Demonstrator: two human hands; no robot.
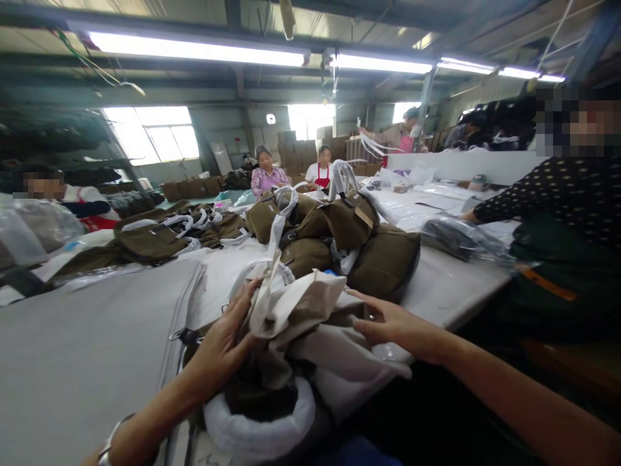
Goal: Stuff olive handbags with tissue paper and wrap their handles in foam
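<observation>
In front of me at the table edge lies an olive handbag (334, 349) with its pale lining (310, 301) bunched up and pulled outward. A handle wrapped in white padding (262, 427) curves along its near side. My left hand (228, 336) grips the bag's left side, thumb and fingers around the fabric. On the other side, my right hand (395, 323) has its thumb and fingers closed about the lining's edge; the fingertips are partly hidden by cloth. Just beyond sits a pile of stuffed olive bags (388, 259) with wrapped handles.
More olive bags (150, 243) lie at the left back. A stack of grey sheets (97, 336) covers the left of the table. At right, a co-worker in a dotted sleeve (514, 184) touches a plastic-wrapped dark item (451, 233). Other people sit or stand farther back.
</observation>
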